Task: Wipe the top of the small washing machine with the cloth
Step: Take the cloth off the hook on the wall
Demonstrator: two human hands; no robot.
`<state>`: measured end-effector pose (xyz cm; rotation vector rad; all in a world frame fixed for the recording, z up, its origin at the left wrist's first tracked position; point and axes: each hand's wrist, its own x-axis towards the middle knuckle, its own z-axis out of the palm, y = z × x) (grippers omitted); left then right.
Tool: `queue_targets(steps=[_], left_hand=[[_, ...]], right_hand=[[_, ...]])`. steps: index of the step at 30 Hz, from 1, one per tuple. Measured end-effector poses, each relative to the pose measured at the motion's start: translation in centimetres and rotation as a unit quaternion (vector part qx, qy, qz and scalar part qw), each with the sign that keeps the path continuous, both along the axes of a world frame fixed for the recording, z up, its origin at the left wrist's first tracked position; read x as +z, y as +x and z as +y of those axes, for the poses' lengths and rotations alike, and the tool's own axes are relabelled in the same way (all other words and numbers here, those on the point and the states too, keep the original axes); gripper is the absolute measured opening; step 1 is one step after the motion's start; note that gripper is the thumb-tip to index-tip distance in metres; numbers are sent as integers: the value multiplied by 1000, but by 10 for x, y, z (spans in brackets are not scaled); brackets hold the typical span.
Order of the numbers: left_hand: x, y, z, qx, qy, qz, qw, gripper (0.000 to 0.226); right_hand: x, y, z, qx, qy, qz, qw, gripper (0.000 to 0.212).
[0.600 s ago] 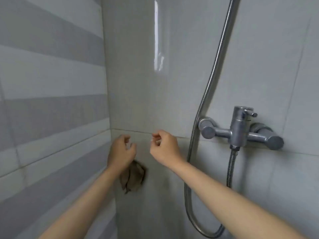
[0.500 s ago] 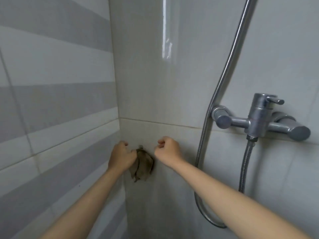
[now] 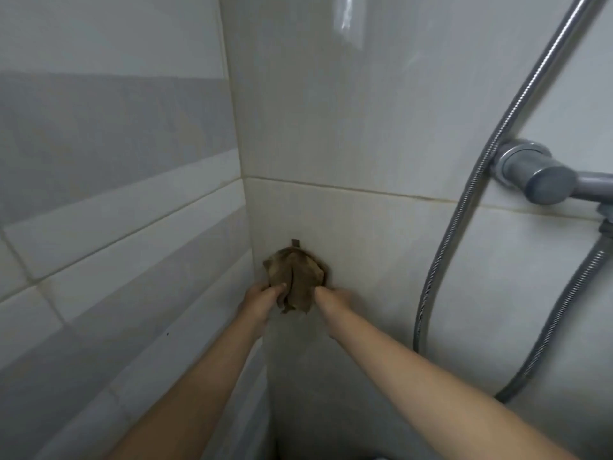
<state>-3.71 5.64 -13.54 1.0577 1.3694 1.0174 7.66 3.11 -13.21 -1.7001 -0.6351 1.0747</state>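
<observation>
Head view looks into a tiled shower corner, with grey-and-white striped tiles (image 3: pixel 109 200) on the left wall and plain pale tiles (image 3: pixel 381 121) on the right one. A metal shower hose (image 3: pixel 464 207) runs down from the upper right, loops low and climbs back up toward the chrome mixer tap (image 3: pixel 537 175) at the right edge, which is partly cut off by the frame. Hose and tap sit well apart from the hands, and nothing stands between the person and the corner.

A brown, crumpled cloth (image 3: pixel 295 283) hangs against the right wall just beside the corner, from a small dark hook (image 3: pixel 295 242) that pokes out above it. Its lower folds drop down between the two hands.

At the cloth's lower left edge, the left hand (image 3: pixel 260 302) has its fingers curled, with the thumb (image 3: pixel 277 290) pressed onto the fabric, so it looks pinched there. On the lower right edge is the right hand (image 3: pixel 333 298), fingers drawn in close and touching the cloth, though I cannot tell whether they actually grip it, since the picture is soft there.

Both bare forearms reach up and forward from the bottom of the frame, converging on the cloth, wrists roughly straight. The left arm rises close along the striped wall, and the right one comes in from the lower right.
</observation>
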Motion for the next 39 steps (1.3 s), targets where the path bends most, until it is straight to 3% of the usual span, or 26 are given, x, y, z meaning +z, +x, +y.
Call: queue_targets(steps=[6,10,13,16,22,25,27,30,35,39], left_hand=[[-10,-5,10,40,79,74,993,10],[3,-4,7,60,152,85,983,7],[20,-1,1,69,195,83,975,5],[39,4,-10,52,232,42,970,2],[71,21,-38,-14,308,40,951,21],[79,35,-58,-59,316,100,942,19],[82,48,-76,-95,306,134,938,12],[85,70,-111,-172,266,160,935,16],[71,107,-161,-358,85,68,927,40],[36,128,-179,-381,-2,-5,924,38]], right_hand=[[3,-8,3,-38,63,-42,996,18],[17,-9,-2,-35,107,-46,993,19],[28,-6,-4,-28,159,-24,987,35],[43,2,-12,-19,196,11,980,25],[66,31,-41,-42,221,84,971,45],[69,56,-68,-13,189,121,974,31],[68,75,-88,8,159,142,977,8],[61,98,-116,25,109,162,980,11],[33,135,-163,66,94,295,948,35],[-7,167,-209,14,65,305,950,33]])
